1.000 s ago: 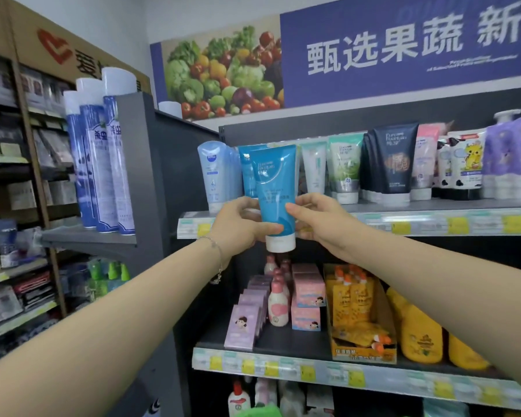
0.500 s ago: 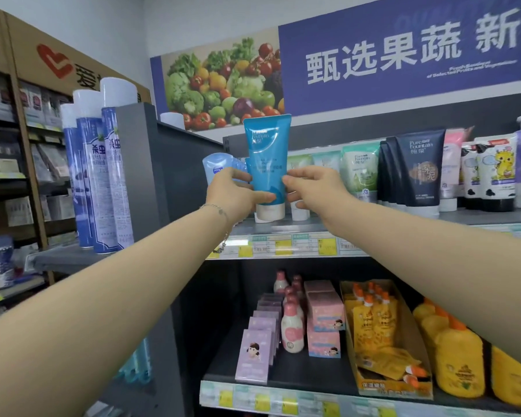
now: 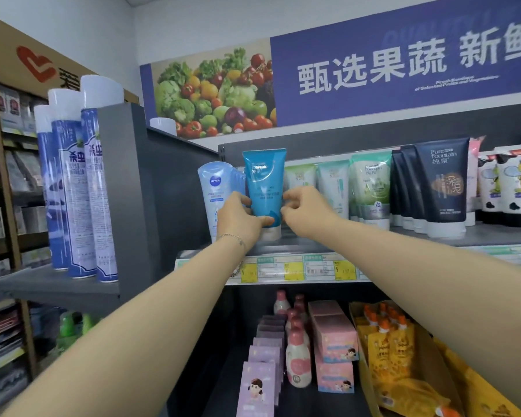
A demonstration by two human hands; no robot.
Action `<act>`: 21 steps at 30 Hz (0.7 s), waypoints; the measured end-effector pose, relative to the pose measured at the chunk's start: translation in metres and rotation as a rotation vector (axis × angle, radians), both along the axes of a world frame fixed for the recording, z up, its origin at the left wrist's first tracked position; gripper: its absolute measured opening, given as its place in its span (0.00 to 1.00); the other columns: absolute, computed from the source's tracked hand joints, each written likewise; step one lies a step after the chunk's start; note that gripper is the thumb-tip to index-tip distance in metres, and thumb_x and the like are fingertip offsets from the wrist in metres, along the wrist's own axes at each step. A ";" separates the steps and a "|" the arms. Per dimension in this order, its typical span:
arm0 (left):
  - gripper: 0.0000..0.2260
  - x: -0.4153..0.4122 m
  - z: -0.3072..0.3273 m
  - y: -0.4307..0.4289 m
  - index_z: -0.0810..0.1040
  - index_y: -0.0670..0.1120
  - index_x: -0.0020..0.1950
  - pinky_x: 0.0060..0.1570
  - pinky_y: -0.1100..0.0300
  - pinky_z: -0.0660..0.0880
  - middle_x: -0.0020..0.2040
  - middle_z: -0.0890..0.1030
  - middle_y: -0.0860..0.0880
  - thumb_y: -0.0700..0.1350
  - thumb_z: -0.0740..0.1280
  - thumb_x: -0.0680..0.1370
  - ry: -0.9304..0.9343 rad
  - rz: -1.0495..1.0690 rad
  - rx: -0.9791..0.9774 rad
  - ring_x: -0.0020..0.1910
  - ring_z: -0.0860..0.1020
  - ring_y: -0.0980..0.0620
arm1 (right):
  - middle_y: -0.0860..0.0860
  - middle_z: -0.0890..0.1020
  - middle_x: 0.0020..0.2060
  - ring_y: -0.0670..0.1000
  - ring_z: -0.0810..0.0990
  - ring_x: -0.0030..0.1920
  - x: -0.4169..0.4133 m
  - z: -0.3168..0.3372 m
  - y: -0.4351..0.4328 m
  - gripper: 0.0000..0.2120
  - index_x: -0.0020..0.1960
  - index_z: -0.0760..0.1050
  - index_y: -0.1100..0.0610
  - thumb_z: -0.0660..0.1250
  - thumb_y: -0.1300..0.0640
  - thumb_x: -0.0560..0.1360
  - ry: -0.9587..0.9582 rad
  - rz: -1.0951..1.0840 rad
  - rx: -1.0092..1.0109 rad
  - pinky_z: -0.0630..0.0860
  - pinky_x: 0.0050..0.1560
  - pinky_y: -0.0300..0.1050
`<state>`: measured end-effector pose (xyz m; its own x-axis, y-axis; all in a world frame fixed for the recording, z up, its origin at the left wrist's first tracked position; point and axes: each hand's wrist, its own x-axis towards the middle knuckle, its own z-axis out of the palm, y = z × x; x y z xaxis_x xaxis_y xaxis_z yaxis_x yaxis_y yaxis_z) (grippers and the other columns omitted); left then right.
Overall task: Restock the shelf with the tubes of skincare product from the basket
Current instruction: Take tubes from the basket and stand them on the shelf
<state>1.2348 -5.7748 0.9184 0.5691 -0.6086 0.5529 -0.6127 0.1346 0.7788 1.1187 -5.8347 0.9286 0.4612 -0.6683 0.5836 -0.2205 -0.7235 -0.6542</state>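
Note:
A blue skincare tube (image 3: 264,182) with a white cap stands cap-down on the grey top shelf (image 3: 358,240), between the pale Nivea tubes (image 3: 215,188) and a row of green-white tubes (image 3: 370,188). My left hand (image 3: 241,218) grips its lower left side, thumb across the front near the cap. My right hand (image 3: 304,210) pinches its right edge with curled fingers. The basket is out of view.
Dark Pure Fountain tubes (image 3: 442,185) and cartoon-print tubes (image 3: 515,182) fill the shelf to the right. Tall blue spray cans (image 3: 82,188) stand on the side shelf at left. Below are pink bottles (image 3: 297,356), pink boxes and yellow pouches (image 3: 388,356).
Both hands carried the blue tube up from below the shelf edge and set it upright on the top shelf beside the Nivea tubes. The view has moved closer.

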 end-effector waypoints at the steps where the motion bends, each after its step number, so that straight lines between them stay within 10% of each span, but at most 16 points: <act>1: 0.20 0.003 -0.002 -0.002 0.69 0.47 0.51 0.51 0.52 0.77 0.48 0.80 0.46 0.42 0.77 0.67 -0.008 0.009 0.008 0.46 0.79 0.48 | 0.54 0.79 0.37 0.49 0.75 0.37 0.003 -0.001 -0.001 0.12 0.57 0.76 0.60 0.60 0.65 0.76 0.023 -0.005 -0.006 0.73 0.37 0.38; 21: 0.15 0.017 -0.011 -0.026 0.68 0.45 0.54 0.47 0.56 0.74 0.55 0.78 0.45 0.46 0.71 0.74 -0.172 0.126 0.136 0.51 0.77 0.47 | 0.54 0.81 0.50 0.53 0.79 0.51 0.032 -0.012 -0.018 0.12 0.56 0.75 0.58 0.64 0.62 0.74 0.172 -0.012 -0.018 0.78 0.55 0.52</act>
